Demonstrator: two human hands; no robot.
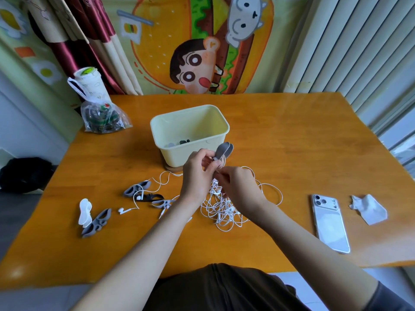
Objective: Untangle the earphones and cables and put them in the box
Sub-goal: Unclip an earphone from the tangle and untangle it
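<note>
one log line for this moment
left hand: grips coil | right hand: pinches coil | tie: on coil | tangle: on table

Orange table (292, 135), white phone (330, 223), crumpled tissue (368, 208), plastic bag (103, 117), cartoon backdrop (193, 63)

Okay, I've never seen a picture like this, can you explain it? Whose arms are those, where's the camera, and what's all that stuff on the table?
There is no machine here. A person wears a wide-angle camera on the head, so the single picture looks down along their own arms. The left hand and right hand together hold a small coiled cable wrapped in a grey tie, just in front of the pale yellow box. Below the hands, a tangle of white earphone cables lies on the orange table. To the left lie loose ties and an earbud; to the right, a phone and a crumpled tissue.
</note>
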